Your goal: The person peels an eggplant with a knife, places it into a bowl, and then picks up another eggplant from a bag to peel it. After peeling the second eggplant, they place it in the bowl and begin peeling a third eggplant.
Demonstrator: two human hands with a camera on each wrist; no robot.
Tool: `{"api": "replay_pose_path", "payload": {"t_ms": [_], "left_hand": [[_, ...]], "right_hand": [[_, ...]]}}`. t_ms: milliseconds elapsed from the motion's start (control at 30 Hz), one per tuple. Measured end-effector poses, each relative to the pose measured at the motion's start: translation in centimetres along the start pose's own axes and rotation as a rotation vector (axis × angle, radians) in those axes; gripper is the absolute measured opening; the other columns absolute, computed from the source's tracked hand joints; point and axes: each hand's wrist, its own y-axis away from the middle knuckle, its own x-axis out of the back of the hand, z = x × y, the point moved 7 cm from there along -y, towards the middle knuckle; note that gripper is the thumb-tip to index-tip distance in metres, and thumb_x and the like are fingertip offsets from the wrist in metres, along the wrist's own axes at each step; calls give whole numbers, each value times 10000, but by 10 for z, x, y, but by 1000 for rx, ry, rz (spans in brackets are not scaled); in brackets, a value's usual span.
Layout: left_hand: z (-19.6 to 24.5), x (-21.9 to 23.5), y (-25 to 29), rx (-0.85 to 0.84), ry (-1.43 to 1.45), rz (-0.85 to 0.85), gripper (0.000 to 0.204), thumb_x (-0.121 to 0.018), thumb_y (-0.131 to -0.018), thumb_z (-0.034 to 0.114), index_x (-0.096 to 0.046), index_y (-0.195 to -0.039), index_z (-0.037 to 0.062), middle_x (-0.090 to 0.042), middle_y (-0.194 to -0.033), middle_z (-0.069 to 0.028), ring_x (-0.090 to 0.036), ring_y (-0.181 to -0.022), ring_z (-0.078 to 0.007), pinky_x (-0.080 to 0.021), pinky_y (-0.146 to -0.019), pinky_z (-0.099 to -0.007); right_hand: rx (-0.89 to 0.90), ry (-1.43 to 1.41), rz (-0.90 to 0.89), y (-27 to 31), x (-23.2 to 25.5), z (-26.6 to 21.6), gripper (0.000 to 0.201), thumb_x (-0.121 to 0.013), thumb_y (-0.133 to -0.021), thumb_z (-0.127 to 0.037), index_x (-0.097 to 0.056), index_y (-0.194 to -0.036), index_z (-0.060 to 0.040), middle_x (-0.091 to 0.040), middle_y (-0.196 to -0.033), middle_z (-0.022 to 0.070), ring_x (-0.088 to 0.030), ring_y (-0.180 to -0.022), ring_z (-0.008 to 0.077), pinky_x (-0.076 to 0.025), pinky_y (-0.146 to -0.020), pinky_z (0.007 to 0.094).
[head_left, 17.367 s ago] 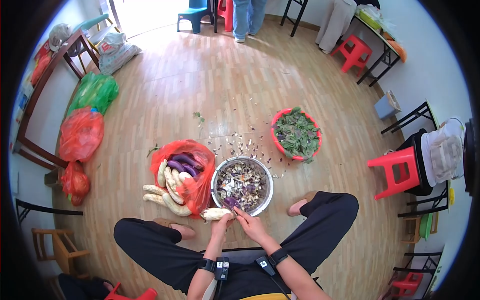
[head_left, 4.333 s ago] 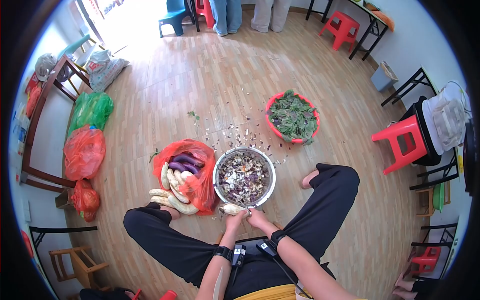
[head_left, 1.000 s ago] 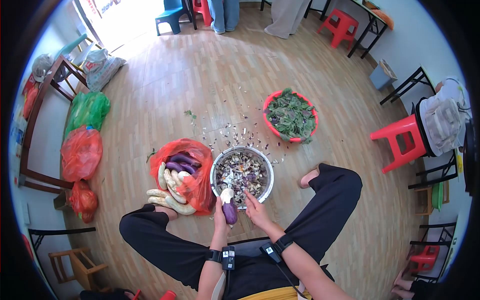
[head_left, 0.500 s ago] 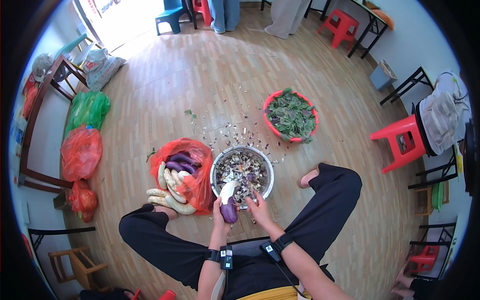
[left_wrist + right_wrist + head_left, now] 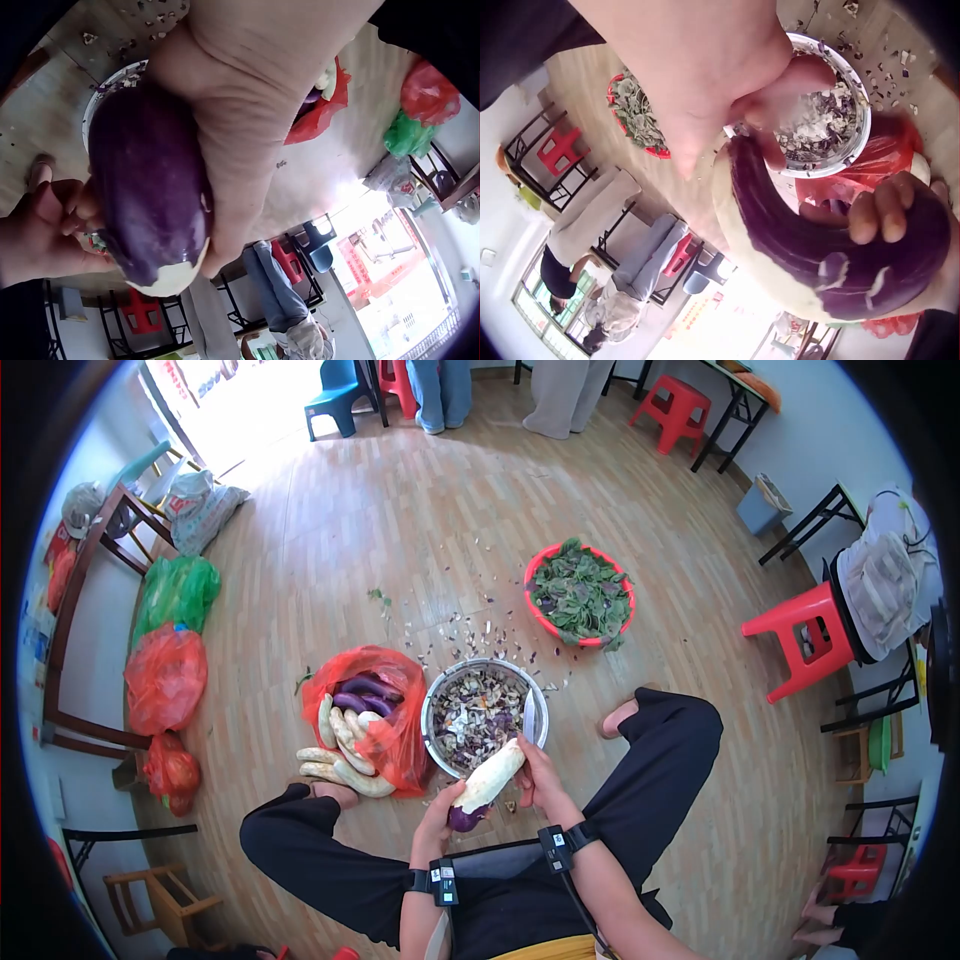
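A partly peeled eggplant [image 5: 492, 776] slants over the near rim of the steel basin, its pale stripped side up. My left hand [image 5: 437, 819] grips its thick purple end; in the right wrist view, the left fingers [image 5: 887, 210] curl over the purple skin. My right hand [image 5: 541, 773] is at the narrow far end, fingertips against the tip, and holds a knife whose pale narrow blade [image 5: 528, 710] points away over the basin. Its handle is hidden in the hand. The basin [image 5: 428, 735] holds purple and white peelings.
Left of the basin, a red plastic bag [image 5: 405, 750] holds purple eggplants [image 5: 368, 687], with pale peeled ones [image 5: 345, 775] spilling out. Beyond stands a red basin [image 5: 531, 610] of green leaves. Scraps litter the floor. Bags [image 5: 168, 678] line the left wall; a red stool [image 5: 800, 640] stands right.
Earlier the eggplant lay crosswise, then pointed away from me. Within the last half second it has swung rightward, thin end toward my right hand, which has moved right. The knife blade now shows over the basin.
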Motion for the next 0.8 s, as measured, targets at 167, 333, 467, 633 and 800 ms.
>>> {"api": "replay_pose_path", "payload": {"t_ms": [167, 333, 467, 633, 800], "left_hand": [[7, 13, -6, -77, -50, 190, 545, -439, -841, 443, -495, -1115, -24, -590, -982, -148, -594, -844, -229, -494, -691, -348], [-32, 51, -20, 95, 109, 367, 527, -418, -836, 504, -504, -1118, 68, -573, -1051, -90, -554, -948, -248, -449, -786, -440], [-38, 40, -23, 99, 211, 329, 545, -418, -833, 502, -464, -1157, 66, -533, -1128, -110, -539, -994, -275, -387, -879, -418], [-6, 50, -18, -206, 436, 398, 462, -542, -798, 407, -479, -1114, 76, -561, -1050, -107, -551, -937, -236, -433, -842, -359], [29, 47, 6, -471, 486, 507, 440, -582, -776, 324, -475, -1087, 32, -569, -951, -104, -554, -881, -210, -446, -826, -335]], "right_hand": [[-99, -173, -119, -3, -5, 8, 294, -599, -799, -337, -528, -962, -102, -465, -551, -14, -331, -338, 52, -279, -335, 191], [61, -134, -80, 10, -17, -10, 411, -533, -820, -247, -423, -1186, -96, -595, -743, 68, -350, -367, 35, -312, -349, 173], [68, -158, -186, 6, -16, -4, 534, -512, -815, -202, -301, -1299, -122, -615, -904, 137, -372, -405, 39, -341, -392, 160], [72, -112, -377, 15, -36, -7, 569, -509, -814, -186, -264, -1323, -119, -616, -933, 129, -379, -424, 40, -346, -401, 162], [43, 92, -372, 24, -46, -4, 576, -554, -817, -180, -279, -1318, -109, -628, -947, 99, -334, -394, 23, -287, -353, 147]]}}
